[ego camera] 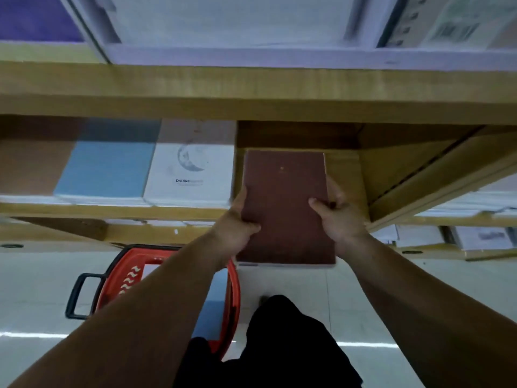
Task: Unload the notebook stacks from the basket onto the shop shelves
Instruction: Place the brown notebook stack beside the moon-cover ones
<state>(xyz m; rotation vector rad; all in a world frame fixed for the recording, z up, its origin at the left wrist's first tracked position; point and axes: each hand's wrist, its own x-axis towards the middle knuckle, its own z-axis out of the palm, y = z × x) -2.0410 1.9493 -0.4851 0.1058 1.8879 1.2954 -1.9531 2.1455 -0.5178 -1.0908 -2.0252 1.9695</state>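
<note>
A stack of brown notebooks (285,203) is held between both hands, its far end over the wooden shelf (179,212) in the bare slot at the right of the row. My left hand (237,219) grips its left edge and my right hand (340,217) grips its right edge. The near end of the stack sticks out past the shelf's front. Below on the floor stands the red basket (112,278) with a black handle (74,296); a blue notebook (211,309) shows inside it, partly hidden by my left forearm.
On the same shelf, left of the slot, lie a white notebook stack (190,175), a light blue stack (106,169) and a brown stack (30,166). An upper shelf board (251,93) carries white packs. A side shelf unit (436,175) stands at the right. My dark trouser leg (282,345) is beside the basket.
</note>
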